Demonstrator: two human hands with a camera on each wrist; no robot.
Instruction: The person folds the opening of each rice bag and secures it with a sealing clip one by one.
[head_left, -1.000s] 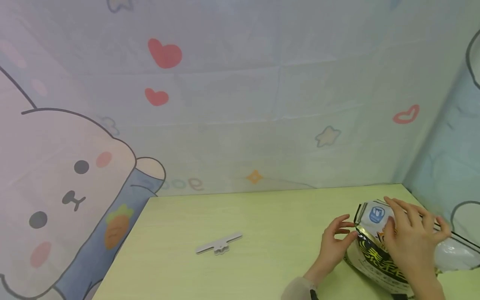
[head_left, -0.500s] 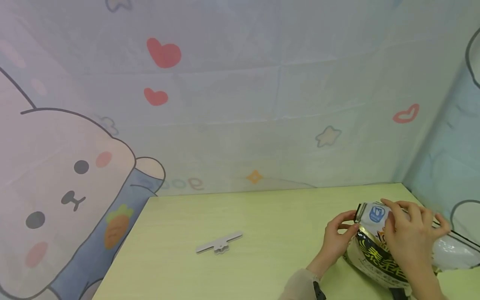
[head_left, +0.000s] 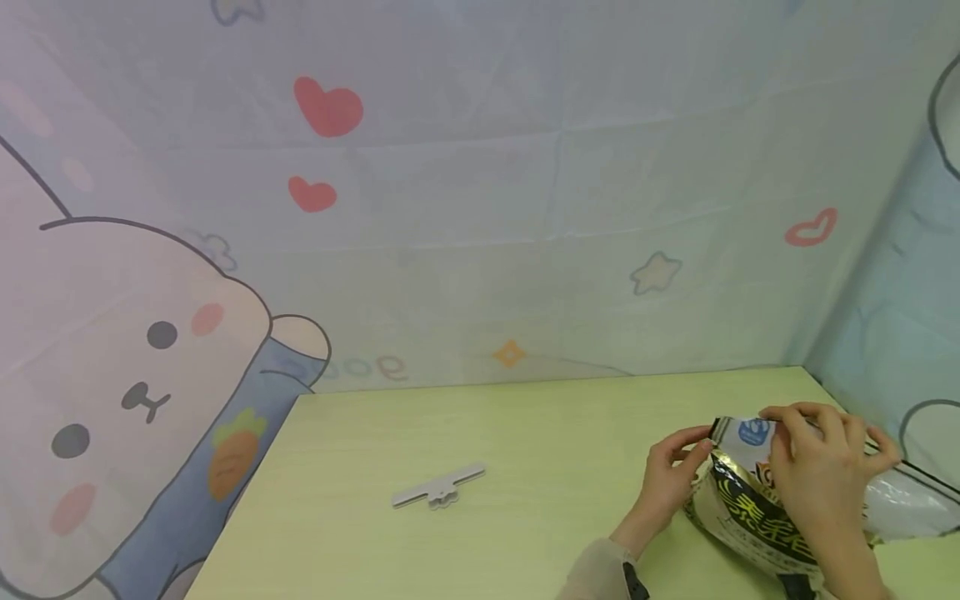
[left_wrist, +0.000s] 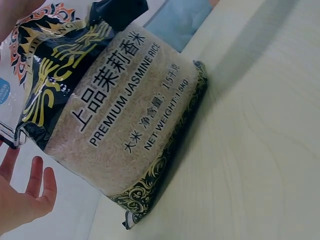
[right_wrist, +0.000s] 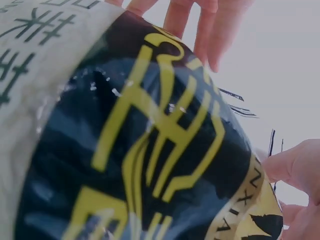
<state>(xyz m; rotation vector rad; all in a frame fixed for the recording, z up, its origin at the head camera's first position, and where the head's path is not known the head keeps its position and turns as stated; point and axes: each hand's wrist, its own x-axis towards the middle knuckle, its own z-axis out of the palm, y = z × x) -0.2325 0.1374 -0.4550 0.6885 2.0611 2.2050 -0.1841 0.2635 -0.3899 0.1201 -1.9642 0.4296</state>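
Observation:
A bag of jasmine rice [head_left: 738, 508] with a black and gold print lies at the right end of the table. My left hand [head_left: 701, 446] pinches its top left corner. My right hand [head_left: 787, 421] curls its fingers over the bag's white top edge. In the left wrist view the bag [left_wrist: 115, 115] lies label up, and my left hand's other fingers [left_wrist: 35, 185] are spread beside its corner. The right wrist view is filled by the bag's [right_wrist: 125, 150] dark print, with right fingertips [right_wrist: 200, 25] beyond it and the other hand [right_wrist: 295, 170] at the right.
A flat grey clip [head_left: 438, 487] lies on the pale green table [head_left: 525, 417], well left of the bag. Cartoon-printed cloth walls [head_left: 480, 208] stand close behind the table and along its right side.
My left hand rose to the bag's top corner and closed on it. My right hand's fingers bent further over the top edge, which sits slightly lower. The clip has not moved.

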